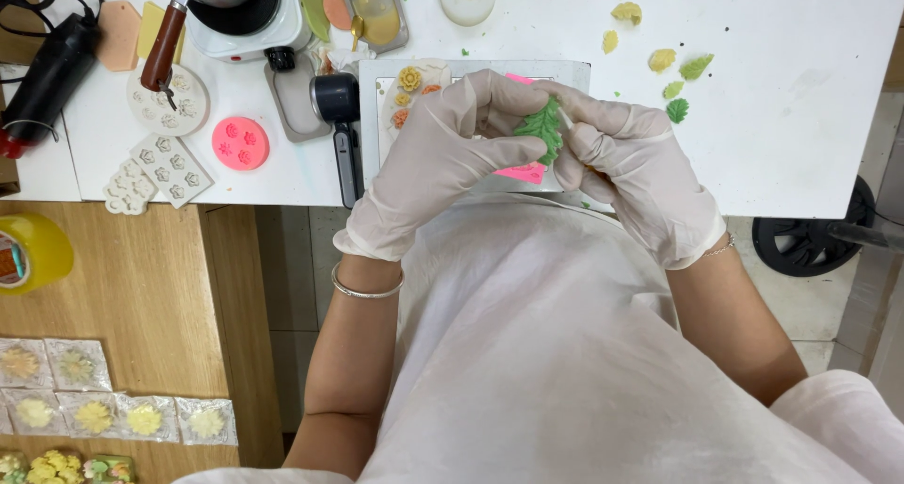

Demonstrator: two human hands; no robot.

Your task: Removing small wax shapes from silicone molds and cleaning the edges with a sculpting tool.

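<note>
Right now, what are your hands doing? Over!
Left hand and right hand, both gloved, pinch a green leaf piece. Thin white stick at the leaf. Pink mould beneath. Nothing blocking.

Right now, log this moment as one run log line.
left hand: holds green leaf piece | right hand: works its edge with thin white stick | below: pink mould, white table

**A count of the worktable**

Two gloved hands: left hand [443, 159], right hand [631, 178]. One green leaf [543, 126] between them. Two more green leaves [687, 88] and four yellow pieces [626, 13] lie loose. One round pink mould [239, 143]. One hotplate [250, 18].
</note>
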